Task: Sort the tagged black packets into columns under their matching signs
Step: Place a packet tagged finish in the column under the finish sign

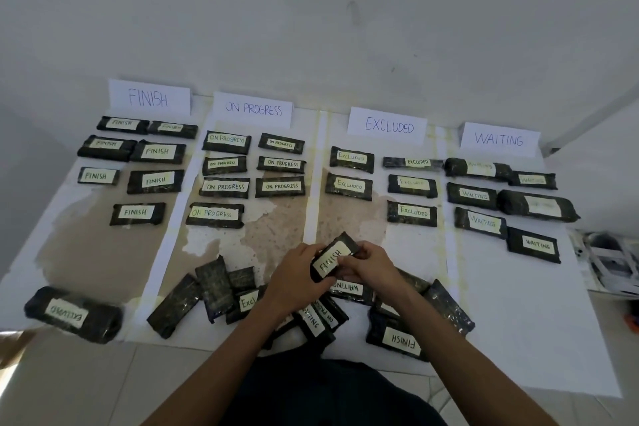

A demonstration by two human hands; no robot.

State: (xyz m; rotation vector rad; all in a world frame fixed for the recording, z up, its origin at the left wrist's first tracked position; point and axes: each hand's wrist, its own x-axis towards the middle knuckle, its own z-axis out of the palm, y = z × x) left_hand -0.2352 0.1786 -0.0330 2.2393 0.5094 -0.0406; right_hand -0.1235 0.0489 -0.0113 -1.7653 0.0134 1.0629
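Note:
Both hands hold one black packet tagged FINISH [332,258] just above the unsorted heap. My left hand [294,278] grips its left side and my right hand [370,264] pinches its right edge. Four paper signs stand against the wall: FINISH [148,97], ON PROGRESS [253,109], EXCLUDED [388,125] and WAITING [499,139]. Under each sign lie several tagged packets in rows. The unsorted heap [214,290] lies near me, some packets face down, others tagged WAITING [347,287], FINISH [401,339] and ON PROGRESS.
A lone packet tagged EXCLUDED [69,315] lies at the near left of the white paper sheet [511,332]. A stained brown patch covers the sheet's middle. White and grey objects [608,259] sit off the sheet's right edge. The wall rises right behind the signs.

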